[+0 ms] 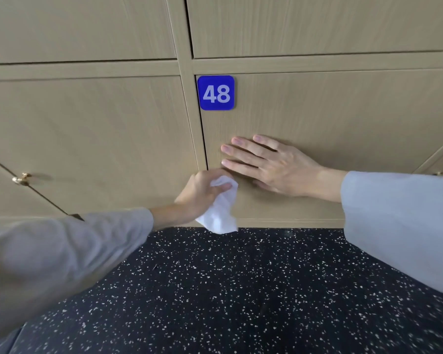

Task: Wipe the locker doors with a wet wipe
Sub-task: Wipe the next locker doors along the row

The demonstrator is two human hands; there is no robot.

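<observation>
Crumpled white wet wipe hangs against tan locker door.

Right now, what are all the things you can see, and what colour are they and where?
locker doors: four in view, light wood colour, filling the top half.
number plate: one, blue with pale 48, top left corner of the lower right door.
knob: one, gold, on the far left door; another peeks in at the right edge.
wet wipe: one, white, crumpled, hanging near the door's bottom left corner.
floor: dark with white speckles, below the lockers.
left hand: grips the wipe; grey sleeve.
right hand: flat on door 48, fingers spread; pale sleeve.
</observation>
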